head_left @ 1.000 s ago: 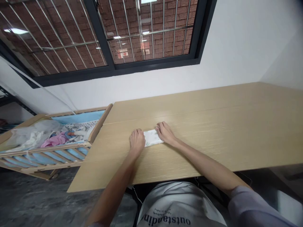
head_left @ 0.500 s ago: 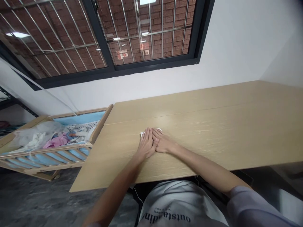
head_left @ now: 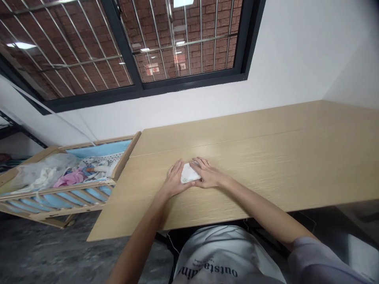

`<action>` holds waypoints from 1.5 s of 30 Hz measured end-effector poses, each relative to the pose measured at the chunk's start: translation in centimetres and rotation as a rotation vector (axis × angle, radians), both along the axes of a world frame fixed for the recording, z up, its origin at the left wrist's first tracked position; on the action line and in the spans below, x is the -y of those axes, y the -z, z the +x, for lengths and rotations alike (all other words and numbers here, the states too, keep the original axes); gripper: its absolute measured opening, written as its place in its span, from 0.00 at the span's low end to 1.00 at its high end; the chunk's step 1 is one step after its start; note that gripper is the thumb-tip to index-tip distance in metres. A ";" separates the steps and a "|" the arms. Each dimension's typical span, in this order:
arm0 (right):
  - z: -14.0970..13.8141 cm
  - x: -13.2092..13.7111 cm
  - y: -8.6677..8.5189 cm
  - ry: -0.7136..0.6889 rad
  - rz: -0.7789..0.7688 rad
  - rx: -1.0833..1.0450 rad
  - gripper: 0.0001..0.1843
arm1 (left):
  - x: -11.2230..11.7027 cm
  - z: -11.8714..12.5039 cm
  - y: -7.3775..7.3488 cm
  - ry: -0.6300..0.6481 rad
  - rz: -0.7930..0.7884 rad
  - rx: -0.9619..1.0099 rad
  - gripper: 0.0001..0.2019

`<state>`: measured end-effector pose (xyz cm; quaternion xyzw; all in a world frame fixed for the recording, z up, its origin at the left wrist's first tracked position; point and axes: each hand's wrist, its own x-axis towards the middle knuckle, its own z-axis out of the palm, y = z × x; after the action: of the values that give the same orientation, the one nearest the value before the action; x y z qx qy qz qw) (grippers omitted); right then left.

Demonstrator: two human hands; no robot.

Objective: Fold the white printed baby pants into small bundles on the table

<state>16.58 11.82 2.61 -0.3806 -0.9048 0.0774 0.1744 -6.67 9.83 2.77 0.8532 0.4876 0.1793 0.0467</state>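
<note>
White T-shirt (head_left: 225, 252) with dark printed lettering at the bottom edge of the view, nearest the camera, seen from above; a lilac sleeve (head_left: 316, 262) covers the upper right arm. Both forearms reach forward and meet at the centre of the worktop (head_left: 266, 173). Left hand (head_left: 177, 179) and right hand (head_left: 209, 174) are neither clenched nor flat: fingers curved and spread, they hold a folded white cloth (head_left: 189, 173) between them. Small green print marks the cloth, which lies on the worktop, its ends against both palms and fingers. Pale wood-grain worktop extends beyond the hands and well to their right, with a straight seam running across it just past the fingertips. Left of the left hand, a wooden baby cot (head_left: 126, 157) with slatted sides and blue padding abuts the worktop's edge; it holds a pink garment (head_left: 71, 177), white fabric and polka-dot bedding. Grey mottled floor (head_left: 56, 252) lies below the cot. Farthest from the hands, a white wall (head_left: 296, 79) carries a dark-framed window (head_left: 142, 88) with metal bars (head_left: 183, 43), and red brickwork (head_left: 207, 23) shows through the glass.
</note>
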 end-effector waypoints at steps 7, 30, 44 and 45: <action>-0.5 -0.1 -0.9 0.041 0.043 -0.043 0.29 | -0.8 -1.7 -0.3 0.089 0.086 0.068 0.20; -0.7 -9.5 -2.9 0.034 -0.786 -0.372 0.29 | 4.8 3.9 -1.8 -0.486 -0.168 0.189 0.18; -0.3 -3.1 -3.4 -0.294 -0.137 -0.221 0.32 | 10.1 6.8 1.5 -0.266 0.232 -0.073 0.25; -0.6 -1.8 -3.5 -0.360 -0.126 -0.185 0.33 | 10.5 7.1 1.9 -0.263 0.220 -0.084 0.25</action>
<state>15.98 13.65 6.08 -0.2140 -0.9318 0.1984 0.2160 0.38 -0.64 0.84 0.7887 0.5740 0.2004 -0.0910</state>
